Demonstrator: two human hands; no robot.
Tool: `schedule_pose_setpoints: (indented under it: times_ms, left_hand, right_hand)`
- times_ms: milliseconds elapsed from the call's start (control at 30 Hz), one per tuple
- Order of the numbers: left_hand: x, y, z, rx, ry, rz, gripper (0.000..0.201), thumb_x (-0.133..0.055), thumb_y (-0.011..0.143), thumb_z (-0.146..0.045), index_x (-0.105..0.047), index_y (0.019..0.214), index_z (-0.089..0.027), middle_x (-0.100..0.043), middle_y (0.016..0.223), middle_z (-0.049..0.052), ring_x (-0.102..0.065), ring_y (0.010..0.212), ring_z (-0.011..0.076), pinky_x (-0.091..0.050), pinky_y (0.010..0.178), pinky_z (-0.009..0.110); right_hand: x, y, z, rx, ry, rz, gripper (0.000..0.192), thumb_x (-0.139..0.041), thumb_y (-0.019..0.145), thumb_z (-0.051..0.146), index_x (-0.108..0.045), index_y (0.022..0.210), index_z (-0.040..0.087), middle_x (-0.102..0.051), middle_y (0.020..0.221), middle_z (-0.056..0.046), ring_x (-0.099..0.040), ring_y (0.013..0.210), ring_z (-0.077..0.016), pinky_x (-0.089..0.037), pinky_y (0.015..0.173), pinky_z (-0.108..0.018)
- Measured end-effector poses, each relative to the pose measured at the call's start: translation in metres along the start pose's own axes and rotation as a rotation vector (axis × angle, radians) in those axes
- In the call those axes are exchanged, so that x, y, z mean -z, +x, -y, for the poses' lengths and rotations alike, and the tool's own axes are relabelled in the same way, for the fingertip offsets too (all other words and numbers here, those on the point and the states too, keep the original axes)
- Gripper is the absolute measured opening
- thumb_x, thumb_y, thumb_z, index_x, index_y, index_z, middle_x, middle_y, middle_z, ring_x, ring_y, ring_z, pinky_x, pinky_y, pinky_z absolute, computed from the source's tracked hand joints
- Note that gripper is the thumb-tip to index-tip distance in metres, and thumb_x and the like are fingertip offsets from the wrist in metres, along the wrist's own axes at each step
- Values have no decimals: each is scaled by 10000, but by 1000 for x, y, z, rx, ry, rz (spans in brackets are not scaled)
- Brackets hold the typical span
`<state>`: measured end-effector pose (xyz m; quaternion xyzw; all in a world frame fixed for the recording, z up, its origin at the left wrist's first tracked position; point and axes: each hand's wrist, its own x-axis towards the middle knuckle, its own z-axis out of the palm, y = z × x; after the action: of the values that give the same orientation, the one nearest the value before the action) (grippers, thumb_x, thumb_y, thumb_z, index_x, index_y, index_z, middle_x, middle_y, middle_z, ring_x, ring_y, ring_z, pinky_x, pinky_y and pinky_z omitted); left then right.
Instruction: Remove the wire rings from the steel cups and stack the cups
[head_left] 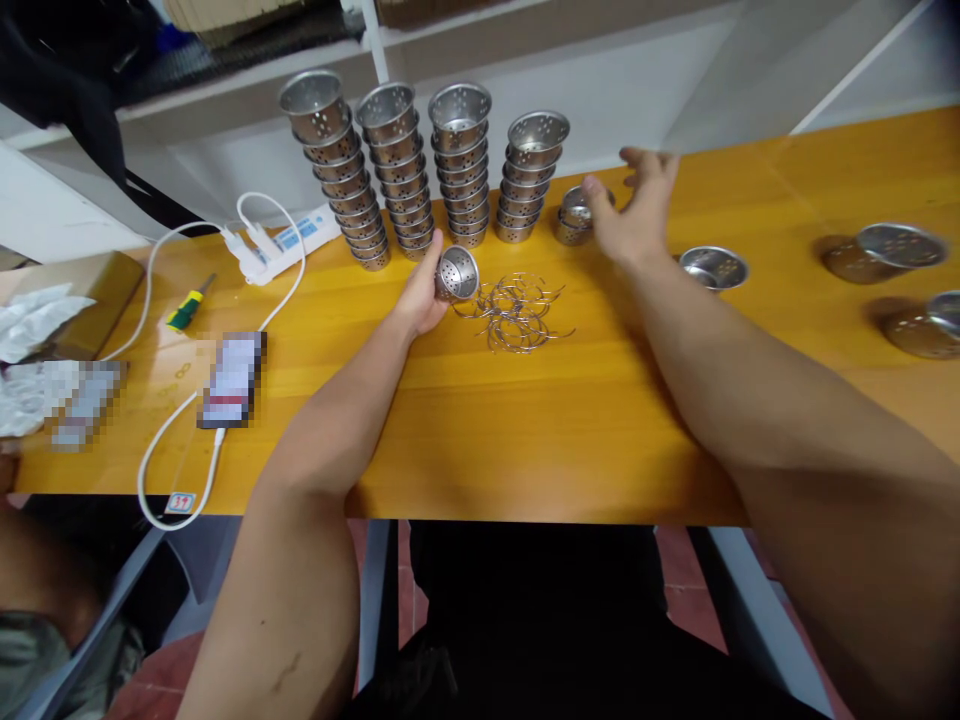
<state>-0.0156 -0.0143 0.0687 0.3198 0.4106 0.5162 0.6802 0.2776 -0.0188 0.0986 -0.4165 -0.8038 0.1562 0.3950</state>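
Your left hand point(421, 300) has its fingers clamped on a perforated metal cup point(457, 273), tipped on its side with the open mouth facing you, just left of the heap of wire rings point(517, 312) near the middle of the table point(525, 440); your right hand point(637, 215) hovers with fingers spread apart, holding nothing, just right of a short stack of cups point(574, 215) toward the far edge; that stack lies nearer your right hand than your left.

A screwdriver point(190, 303), a white power strip point(289, 243) and a charging phone point(232, 379) lie on the table's point(525, 440) left side.
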Motion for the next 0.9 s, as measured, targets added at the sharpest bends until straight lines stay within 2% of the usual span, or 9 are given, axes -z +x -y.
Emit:
schedule_pose_setpoints:
  times_ms: [67, 167, 300, 367, 433, 533, 633, 733, 900]
  left_hand:
    - [1, 0, -1, 25, 15, -2, 639, -823, 1173, -866, -846, 1159, -228, -888, 1098, 141, -944, 1334, 399, -821, 1106, 483]
    - [4, 3, 0, 26, 30, 2, 663, -735, 1217, -881, -842, 1132, -231, -882, 1085, 123, -955, 1282, 365, -817, 1077, 460]
    - [8, 6, 4, -20, 34, 40, 654, -791, 1203, -867, -821, 1052, -231, -869, 1053, 99, -947, 1267, 332, -794, 1103, 427]
    - [8, 6, 5, -30, 45, 51, 661, -823, 1189, -863, -798, 996, -231, -838, 999, 82, -932, 1142, 295, -781, 1063, 412]
    - [8, 7, 7, -44, 51, 48, 665, -817, 1204, -846, -772, 963, -227, -806, 965, 61, -886, 984, 239, -758, 982, 385]
    - [5, 7, 9, -76, 43, 26, 667, -784, 1224, -845, -783, 994, -219, -782, 953, 50, -891, 1006, 232, -747, 962, 356]
    - [2, 5, 11, -96, 47, 22, 672, -775, 1212, -881, -822, 1055, -229, -786, 942, 51, -933, 1149, 277, -769, 1011, 363]
    - [-2, 0, 12, -92, 78, 36, 659, -801, 1197, -882, -844, 1053, -240, -801, 921, 46, -934, 1116, 268, -770, 996, 358]
    - [-6, -5, 11, -73, 125, 48, 620, -875, 1190, -799, -835, 944, -231, -807, 880, 36, -886, 981, 218, -727, 927, 318]
  right_hand:
    - [-11, 6, 32, 20, 29, 30, 547, -958, 1210, 678, -871, 1546, 256, -822, 1425, -182, -832, 1239, -385, -769, 1057, -581]
    - [-27, 10, 55, 58, 77, 90, 525, -928, 1224, 689, -881, 1533, 268, -826, 1393, -171, -835, 1183, -378, -770, 1045, -594]
    - [-54, 1, 59, 121, 73, 240, 413, -839, 1267, 587, -877, 1520, 263, -822, 1508, -190, -838, 1286, -424, -746, 1147, -646]
    - [-69, -6, 58, 120, 36, 297, 387, -785, 1271, 496, -842, 1556, 241, -793, 1631, -210, -811, 1428, -454, -705, 1252, -660]
    - [-79, -10, 56, 113, 34, 315, 333, -739, 1263, 433, -826, 1515, 232, -787, 1637, -206, -790, 1472, -444, -672, 1301, -638]
    - [-83, -11, 54, 90, 137, 284, 218, -746, 1256, 456, -817, 1288, 252, -809, 1388, -154, -794, 1203, -361, -682, 1143, -552]
    - [-80, -6, 54, -23, 305, 221, 413, -825, 1257, 627, -752, 1077, 262, -719, 1052, -80, -645, 888, -265, -599, 870, -452]
    - [-77, -1, 54, -134, 400, 179, 663, -870, 1214, 836, -688, 931, 265, -574, 832, -37, -514, 796, -235, -464, 724, -391]
    - [-73, 5, 56, -155, 442, 207, 860, -925, 1131, 941, -544, 770, 260, -474, 751, -23, -395, 753, -198, -332, 663, -358]
